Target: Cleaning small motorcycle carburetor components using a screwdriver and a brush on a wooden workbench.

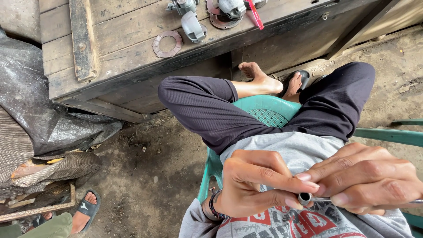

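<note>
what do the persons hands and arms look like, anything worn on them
Both hands are bare, with no gloves or rings visible. The left hand has a dark beaded bracelet around the wrist, just past a grey sleeve. The right hand shows no wristwear; its wrist runs out of frame.

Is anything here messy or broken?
A bit messy: loose metal rings and grey parts lie scattered on the worn wooden bench. Both hands pinch a small metal tube; it looks undamaged.
</note>
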